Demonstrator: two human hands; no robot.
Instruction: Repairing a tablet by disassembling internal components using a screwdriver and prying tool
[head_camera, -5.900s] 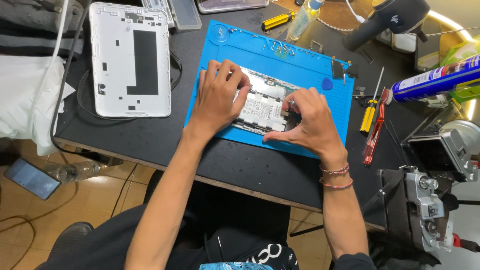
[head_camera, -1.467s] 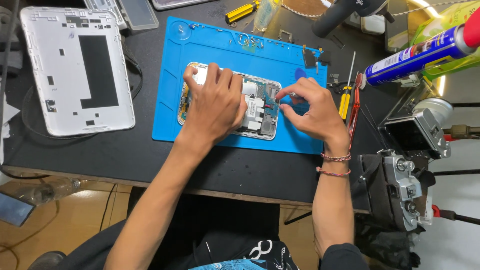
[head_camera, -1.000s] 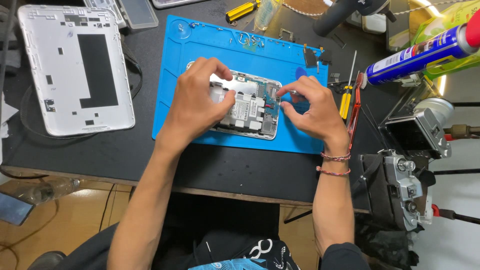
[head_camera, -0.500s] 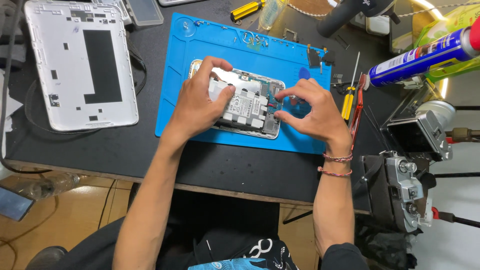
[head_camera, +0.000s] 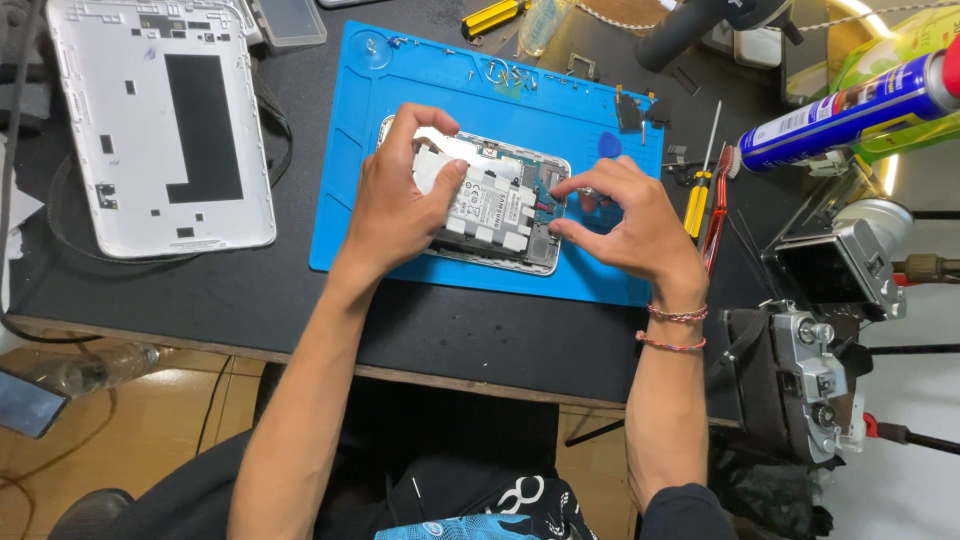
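Note:
An opened tablet, its back off and its grey battery and circuit boards showing, lies on a blue work mat. My left hand rests on the tablet's left half, fingers spread, thumb pressing on the battery. My right hand sits at the tablet's right end, thumb and forefinger pinched together at a small part on the board edge. What they pinch is too small to make out.
The tablet's white back cover lies at the left on the black table. Loose screws sit on the mat's far edge. Yellow screwdrivers, a blue spray can and a camera stand to the right.
My left hand has lifted off the tablet's middle and shifted left, uncovering the battery. The right hand has stayed pinched at the right end. The view has drifted slightly.

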